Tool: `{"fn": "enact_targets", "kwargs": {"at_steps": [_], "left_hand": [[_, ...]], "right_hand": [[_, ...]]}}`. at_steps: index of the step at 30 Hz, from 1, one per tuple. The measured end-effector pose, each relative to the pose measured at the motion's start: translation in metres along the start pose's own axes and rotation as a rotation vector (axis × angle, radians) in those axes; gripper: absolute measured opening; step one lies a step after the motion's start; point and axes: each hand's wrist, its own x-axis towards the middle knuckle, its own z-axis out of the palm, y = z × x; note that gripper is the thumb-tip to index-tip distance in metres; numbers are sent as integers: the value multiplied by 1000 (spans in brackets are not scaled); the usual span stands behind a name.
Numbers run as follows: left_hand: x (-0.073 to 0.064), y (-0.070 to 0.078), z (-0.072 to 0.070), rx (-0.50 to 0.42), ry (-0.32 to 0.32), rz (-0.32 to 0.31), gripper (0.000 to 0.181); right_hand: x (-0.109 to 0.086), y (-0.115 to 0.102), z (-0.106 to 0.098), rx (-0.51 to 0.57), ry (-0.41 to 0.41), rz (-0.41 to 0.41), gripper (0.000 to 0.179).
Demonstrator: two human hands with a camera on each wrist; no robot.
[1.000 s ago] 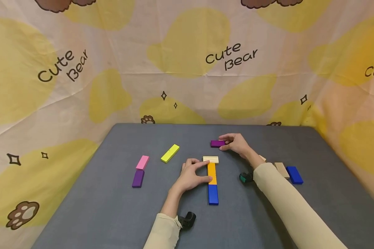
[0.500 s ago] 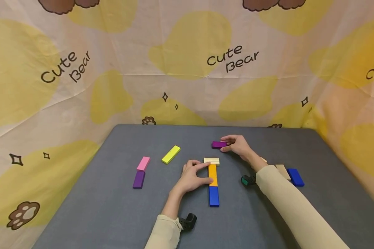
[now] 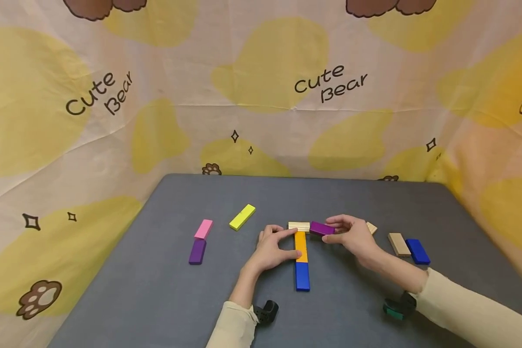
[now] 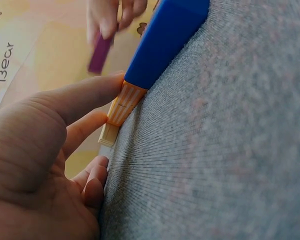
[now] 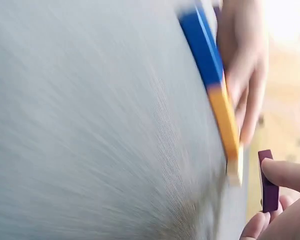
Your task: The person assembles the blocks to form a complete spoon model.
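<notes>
My right hand [image 3: 354,239] pinches a purple wooden block [image 3: 322,228] between thumb and fingers. In the right wrist view the purple block [image 5: 268,181] is off the cloth, apart from the row of blocks. That row has a blue block [image 3: 302,277] nearest me, an orange block [image 3: 301,246] joined end to end, and a plain wood block [image 3: 298,225] lying crosswise at the far end. My left hand [image 3: 267,251] rests left of the row, its extended thumb and index fingertips touching the orange block's side [image 4: 124,104]. Its other fingers sit on the cloth.
To the left lie a yellow block [image 3: 242,217], a pink block [image 3: 203,229] and a purple block [image 3: 197,252] touching the pink one. On the right are a plain block [image 3: 398,244], a blue block [image 3: 417,251] and another plain block [image 3: 371,227] partly behind my right hand.
My right hand has brought the purple block nearer to me and rightward, from beyond the row to beside the crosswise plain block, tilting it slightly. The left hand stays in place on the orange block.
</notes>
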Motion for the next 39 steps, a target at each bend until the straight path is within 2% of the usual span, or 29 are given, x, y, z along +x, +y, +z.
{"fn": "enact_targets", "kwargs": {"at_steps": [4,8,12,16,21,23,26,30,34,39], "left_hand": [[-1,1,1,-1,-3,9,62],[-2,1,0,5,-3,3,62],[-3,1,-1,8,-6,-5,62],[-2,1,-3,0,-8,-1,62],[-2,1,-2,3,-8,3,63],[-2,1,-1,4,-9,0,63],[-3,1,0,3,-8,-4,63],[-2,2,0,4,-10,-4,63],[-2,2,0,3,-9,-1,63],[-2,2,-1,14,-7,1,63]], "right_hand": [[-43,-4,-13,-2,-66,15,49],[-73,-7,-19,4,-145,1,48],[-92,-5,-19,-28,-246,-42,47],[-102,1,-14,-50,-309,-50,45],[-106,12,-4,-53,-378,-40,43],[-107,16,0,-85,-411,-73,42],[-107,20,5,-179,-461,-151,42],[-101,22,1,-263,-576,-251,52],[-86,23,-9,-253,-724,-369,63],[-67,22,-12,-232,-830,-511,64]]}}
